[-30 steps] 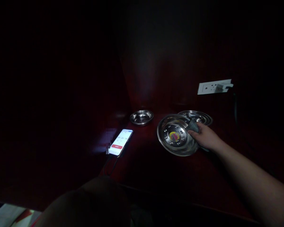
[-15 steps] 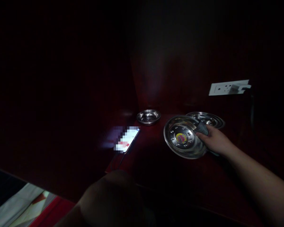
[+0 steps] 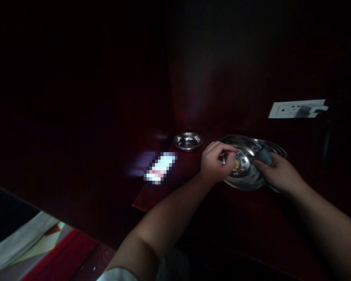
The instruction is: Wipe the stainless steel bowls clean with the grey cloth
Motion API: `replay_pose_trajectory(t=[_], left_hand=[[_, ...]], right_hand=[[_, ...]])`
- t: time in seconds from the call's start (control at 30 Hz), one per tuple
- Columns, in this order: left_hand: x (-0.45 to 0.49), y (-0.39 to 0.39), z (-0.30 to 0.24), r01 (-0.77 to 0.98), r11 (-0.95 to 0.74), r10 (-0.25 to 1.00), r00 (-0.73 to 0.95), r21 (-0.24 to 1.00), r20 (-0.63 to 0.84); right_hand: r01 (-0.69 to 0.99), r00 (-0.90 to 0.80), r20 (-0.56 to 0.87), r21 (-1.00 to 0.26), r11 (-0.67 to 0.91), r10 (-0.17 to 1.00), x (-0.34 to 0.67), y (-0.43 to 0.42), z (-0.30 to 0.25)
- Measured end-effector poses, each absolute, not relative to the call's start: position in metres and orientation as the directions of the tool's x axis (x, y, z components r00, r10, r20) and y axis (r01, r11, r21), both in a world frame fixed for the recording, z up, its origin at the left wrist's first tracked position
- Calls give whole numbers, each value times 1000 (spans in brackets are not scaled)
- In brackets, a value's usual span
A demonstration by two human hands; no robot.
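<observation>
Your left hand (image 3: 218,160) has its grip closed on the near-left rim of the round, shiny steel plate (image 3: 245,171), which is tilted up off the dark red wooden bench (image 3: 210,210) with its hollow face towards you. Your right hand (image 3: 280,175) closes its grip on a bunched grey cloth (image 3: 263,155) and presses it against the plate's right edge. A small yellow-and-red round sticker (image 3: 236,164) sits at the plate's middle, partly behind your left fingers; its writing is too small to read. A second steel plate (image 3: 276,147) lies flat just behind. A small steel bowl (image 3: 188,141) stands apart to the left, and near it a lit phone (image 3: 160,172) lies on the bench, its screen blurred out. A white wall socket (image 3: 295,109) holds a plug.
</observation>
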State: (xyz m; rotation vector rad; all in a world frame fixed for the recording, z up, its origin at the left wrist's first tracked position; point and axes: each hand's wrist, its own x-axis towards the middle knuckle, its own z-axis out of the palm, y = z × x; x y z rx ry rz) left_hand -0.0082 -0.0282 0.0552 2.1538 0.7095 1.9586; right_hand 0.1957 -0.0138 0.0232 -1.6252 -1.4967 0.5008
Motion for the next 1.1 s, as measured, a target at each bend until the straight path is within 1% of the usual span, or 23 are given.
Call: replay_pose_trajectory(t=[0.1,0.17,0.2,0.27,0.3,0.33,0.4,0.47,0.5,0.53,0.57,0.7,0.8,0.93,1.0,1.1], left_hand=[[-15,-11,46,296,-845,431,-119,446,894],[-21,-8,39,259,-839,456,-143,478,878],[-24,-8,36,233,-817,510,-135,528,849],[-25,-9,28,147,-718,670,-116,680,733],[-23,-9,24,75,-658,746,-73,749,662],[-21,-10,21,-1,-598,801,20,802,598],[-15,-13,16,-128,-460,844,243,879,478],[-9,-16,14,-267,-294,878,303,917,370],[-7,-18,14,-292,-190,889,353,937,291],[-6,-18,15,-311,-124,902,359,942,237],[-6,-18,16,-337,-107,919,326,935,223],[-8,-11,19,-367,-152,950,203,918,239],[-11,-7,19,-321,-147,960,180,936,212],[-14,-9,20,-219,-22,955,284,975,85],[-16,-10,20,-202,14,939,339,979,57],[-21,-7,19,-215,77,892,452,974,29]], right_hand=[[628,296,174,-776,-55,939,194,-18,32],[628,344,164,-772,-97,924,192,-20,37],[617,356,161,-780,-102,920,192,-21,38],[575,364,163,-814,-83,917,192,-20,39],[555,367,169,-829,-69,915,192,-20,38],[533,371,179,-845,-50,911,193,-19,37],[533,373,203,-845,-31,905,193,-16,32],[507,326,200,-862,7,924,194,-13,27],[500,295,200,-866,28,934,193,-12,24],[497,267,201,-867,44,943,193,-11,22],[492,255,197,-869,48,947,191,-10,20],[479,190,216,-872,101,958,186,-10,18],[499,193,238,-859,114,952,186,-11,20],[606,238,265,-792,70,934,191,-12,25],[639,250,259,-768,42,933,193,-13,28],[626,256,257,-779,43,932,193,-15,31]])
